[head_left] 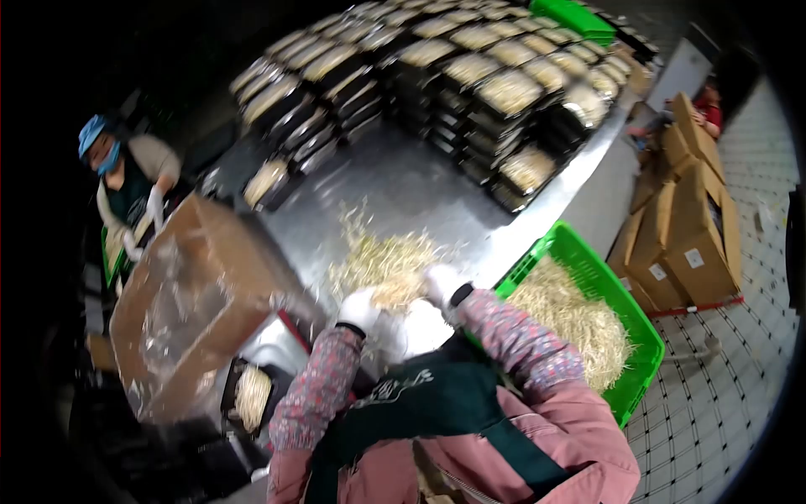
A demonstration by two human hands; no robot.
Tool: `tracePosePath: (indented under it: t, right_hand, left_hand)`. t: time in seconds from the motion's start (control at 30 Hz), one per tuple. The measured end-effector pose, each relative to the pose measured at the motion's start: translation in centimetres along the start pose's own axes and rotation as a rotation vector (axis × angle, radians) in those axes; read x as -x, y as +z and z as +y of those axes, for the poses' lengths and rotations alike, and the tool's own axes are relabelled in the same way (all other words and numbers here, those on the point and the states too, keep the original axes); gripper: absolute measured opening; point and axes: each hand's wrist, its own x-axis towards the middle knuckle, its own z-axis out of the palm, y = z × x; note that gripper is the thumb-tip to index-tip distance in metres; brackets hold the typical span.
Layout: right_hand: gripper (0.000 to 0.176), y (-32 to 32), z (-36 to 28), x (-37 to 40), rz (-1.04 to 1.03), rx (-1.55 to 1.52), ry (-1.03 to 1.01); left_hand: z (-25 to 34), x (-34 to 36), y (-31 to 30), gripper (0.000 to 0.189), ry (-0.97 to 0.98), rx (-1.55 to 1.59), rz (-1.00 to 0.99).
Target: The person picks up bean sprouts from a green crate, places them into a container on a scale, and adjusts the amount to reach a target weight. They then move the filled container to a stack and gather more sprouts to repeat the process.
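My left hand (359, 310), in a white glove, is closed on the left side of a bunch of pale, thin sprouts (398, 292). On the other side of that bunch is my right hand (445, 284), also gloved in white, its fingers curled against it. Just beyond both hands, a loose heap of sprouts (378, 254) spreads over the metal table (369, 181). A green crate (646, 357) full of sprouts stands beside my right arm. To my left, a black tray (252, 396) of sprouts sits by what looks like a scale (275, 343).
Stacks of filled black trays (508, 91) cover the table's far side, and a single filled tray (267, 183) lies at its left. A carton with a plastic liner (180, 311) stands at left. Cardboard boxes (684, 239) are on the right floor. One co-worker (126, 181) is at left, another (709, 109) far right.
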Motion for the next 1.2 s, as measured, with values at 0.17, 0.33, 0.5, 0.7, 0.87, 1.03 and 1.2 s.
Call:
tracePosePath:
  t: [0.17, 0.33, 0.5, 0.7, 0.87, 1.03, 1.2]
  right_hand:
    - [0.028, -5.4, 2.7, -0.1, 0.167, -0.287, 0.111]
    - [0.036, -5.8, -3.4, -0.6, 0.012, -0.419, 0.054]
    - [0.079, -1.9, -3.2, -0.5, -0.038, -0.306, 0.012]
    - [0.117, -4.1, -8.5, 2.5, 0.009, 0.063, -0.125]
    - [0.135, 1.6, -9.5, 1.4, -0.091, 0.260, -0.094]
    - [0.051, 4.3, -4.2, -2.1, 0.239, 0.176, -0.348]
    - [0.049, 0.5, -2.9, -3.9, 0.020, -0.308, -0.107]
  left_hand:
    - [-1.0, 3.2, -2.8, 0.039, -0.010, -0.101, 0.019]
    - [3.5, 3.5, -2.3, 0.052, 0.006, -0.057, 0.008]
    - [3.4, 6.0, -1.6, 0.058, -0.190, 0.119, 0.067]
    - [4.5, 10.1, -2.1, 0.036, -0.304, 0.408, 0.199]
    - [6.4, 12.6, -1.5, 0.044, -0.224, 0.479, 0.224]
    - [6.4, 17.0, -2.2, 0.042, -0.232, 0.936, 0.257]
    - [9.5, 23.5, -13.3, 0.039, -0.280, 0.697, 0.505]
